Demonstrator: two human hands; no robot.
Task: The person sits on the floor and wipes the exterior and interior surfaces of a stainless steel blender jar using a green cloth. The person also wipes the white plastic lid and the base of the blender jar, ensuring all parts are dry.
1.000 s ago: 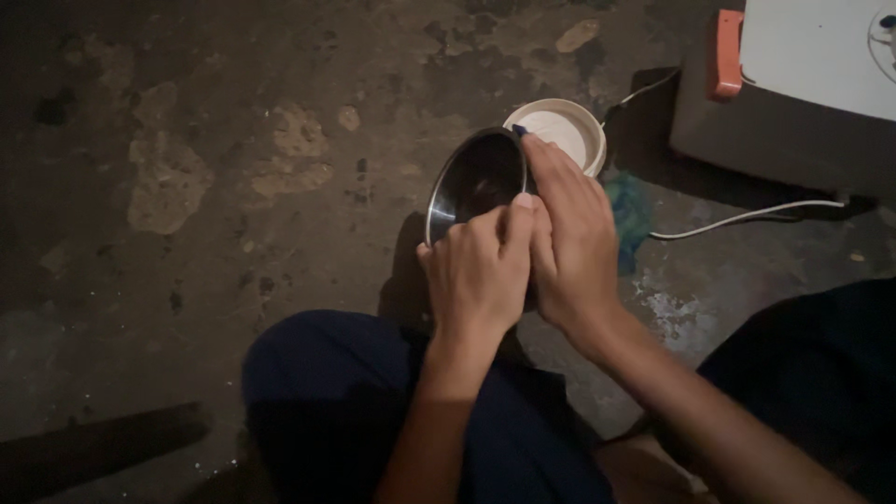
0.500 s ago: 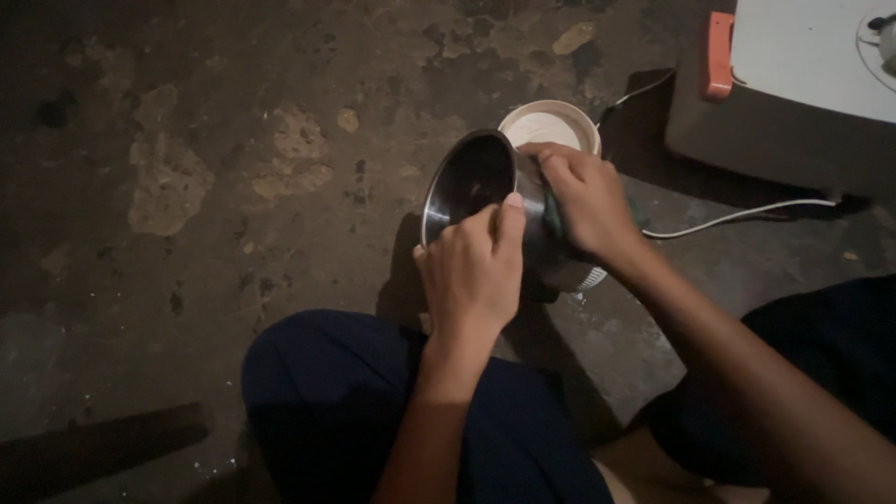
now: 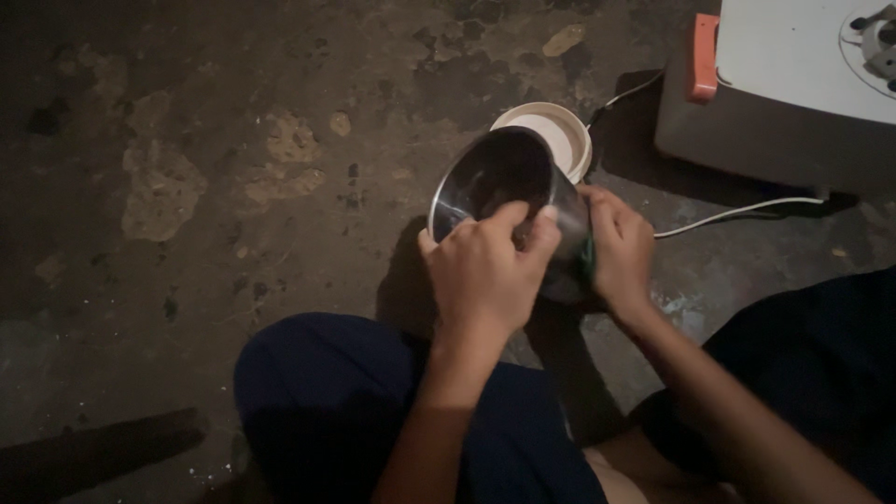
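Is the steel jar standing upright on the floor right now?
No, the steel jar is tilted, lifted between the left hand and right hand.

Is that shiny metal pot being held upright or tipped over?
Tipped: the round steel pot shows its open mouth to the camera, held by left hand and right hand.

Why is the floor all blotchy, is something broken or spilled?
Nothing looks spilled. The dark concrete floor is worn, with pale chipped patches where the surface has flaked. The shiny round steel cup is tilted only because the left hand and right hand hold it so. A white cord trails loose across the floor.
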